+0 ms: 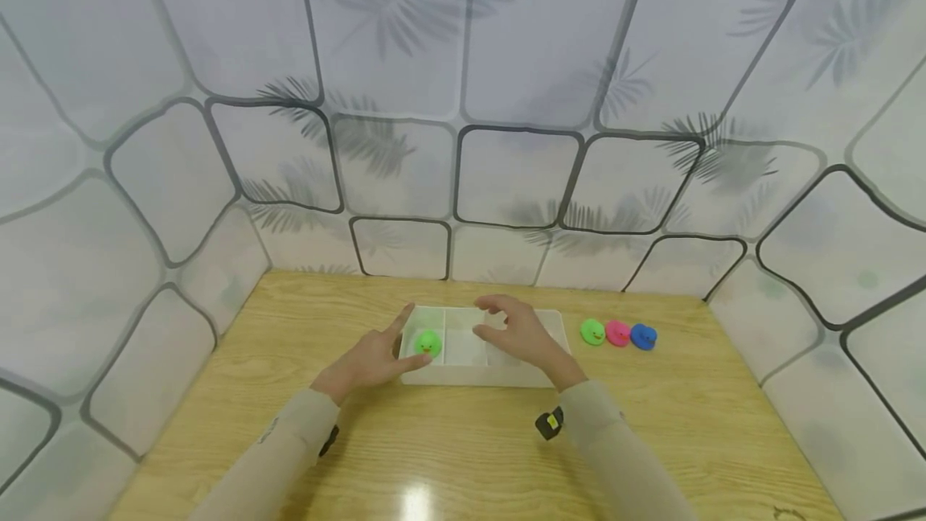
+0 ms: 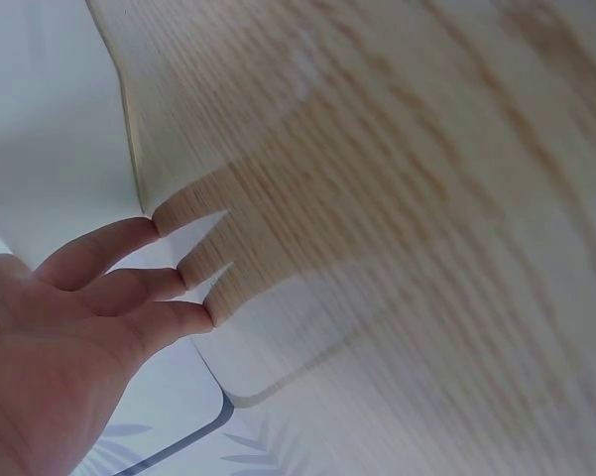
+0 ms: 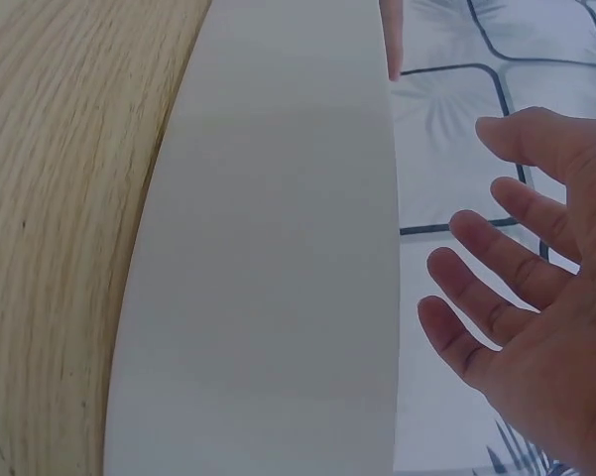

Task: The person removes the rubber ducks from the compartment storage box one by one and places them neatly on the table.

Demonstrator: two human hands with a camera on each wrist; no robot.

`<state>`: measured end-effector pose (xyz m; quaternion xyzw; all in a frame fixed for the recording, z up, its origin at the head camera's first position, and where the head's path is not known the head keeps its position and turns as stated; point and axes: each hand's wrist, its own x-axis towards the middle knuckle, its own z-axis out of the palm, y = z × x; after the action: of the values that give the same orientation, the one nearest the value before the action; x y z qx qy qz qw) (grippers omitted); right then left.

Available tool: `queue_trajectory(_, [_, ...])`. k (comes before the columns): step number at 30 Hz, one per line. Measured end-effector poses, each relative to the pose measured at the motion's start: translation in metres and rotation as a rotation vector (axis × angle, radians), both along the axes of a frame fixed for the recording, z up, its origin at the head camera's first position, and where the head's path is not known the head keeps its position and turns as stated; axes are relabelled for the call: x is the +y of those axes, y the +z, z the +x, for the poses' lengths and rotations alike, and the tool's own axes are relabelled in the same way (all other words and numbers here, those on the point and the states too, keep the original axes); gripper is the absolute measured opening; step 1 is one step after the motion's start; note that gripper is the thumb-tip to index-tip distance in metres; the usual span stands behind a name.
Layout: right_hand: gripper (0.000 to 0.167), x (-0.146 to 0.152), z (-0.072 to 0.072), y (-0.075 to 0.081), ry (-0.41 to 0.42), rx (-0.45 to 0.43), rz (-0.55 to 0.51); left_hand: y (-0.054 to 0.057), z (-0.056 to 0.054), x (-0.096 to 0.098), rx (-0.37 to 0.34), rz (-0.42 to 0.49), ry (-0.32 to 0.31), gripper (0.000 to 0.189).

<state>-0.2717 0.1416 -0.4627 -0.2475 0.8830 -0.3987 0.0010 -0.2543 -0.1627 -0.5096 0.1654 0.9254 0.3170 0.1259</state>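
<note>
A white divided tray lies on the wooden table. In its leftmost compartment sits a green toy duck. My left hand is at the tray's left end, its thumb reaching over the front rim near the duck and a finger at the back left corner. Three other fingers of the left hand touch or nearly touch the table in the left wrist view. Above the tray's middle and right compartments hovers my right hand, with loosely bent, spread fingers and nothing between them. It hides part of the right compartments.
Right of the tray, a second green duck, a pink duck and a blue duck stand in a row. White patterned curtains surround the wooden table at the back and sides.
</note>
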Motion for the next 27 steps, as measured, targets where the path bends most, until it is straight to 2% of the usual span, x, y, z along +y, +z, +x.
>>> queue_trajectory(11, [0.045,-0.021,-0.001,-0.005,0.071,0.004,-0.013,0.002,0.0,0.001,0.007,-0.022,0.004,0.112])
queue_trajectory(18, [0.044,-0.034,0.001,-0.005,0.083,-0.012,0.015,-0.001,-0.001,-0.001,0.02,-0.005,-0.008,0.111])
queue_trajectory(27, [0.043,-0.049,-0.003,-0.009,0.107,-0.02,0.045,-0.002,-0.002,-0.002,0.033,0.012,-0.026,0.111])
